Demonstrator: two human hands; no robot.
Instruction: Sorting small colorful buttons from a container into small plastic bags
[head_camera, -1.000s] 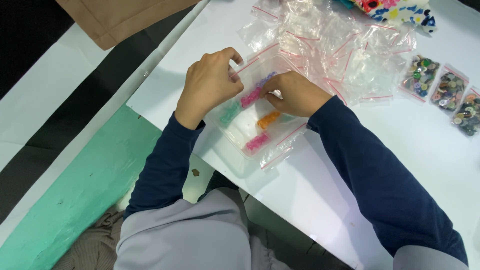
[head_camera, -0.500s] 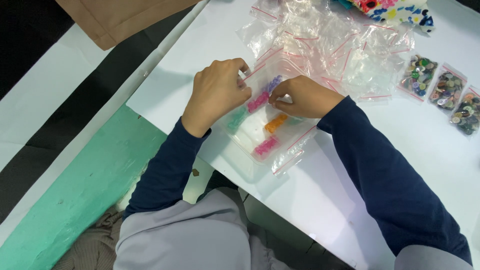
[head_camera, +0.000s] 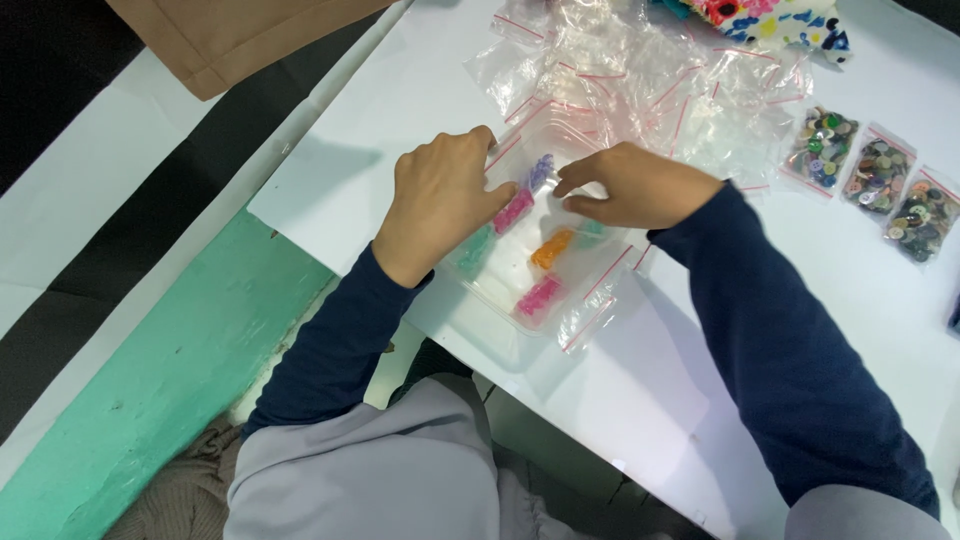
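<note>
A clear zip bag with a red seal strip lies at the near edge of the white table. In it is a clear shallow box holding small coloured pieces: pink, purple, orange, green and a second pink one. My left hand grips the bag's far left edge, its fingertips at the red strip. My right hand pinches the bag's far right side, close to the purple piece. Both sleeves are dark blue.
A heap of empty clear zip bags lies just beyond my hands. Three small bags of mixed buttons sit at the right. A flowered cloth is at the far edge and a brown cloth at the far left. A green floor strip lies below.
Both hands have shifted a little along the far end of the bag and now sit slightly further apart. The box and its coloured pieces stay where they were.
</note>
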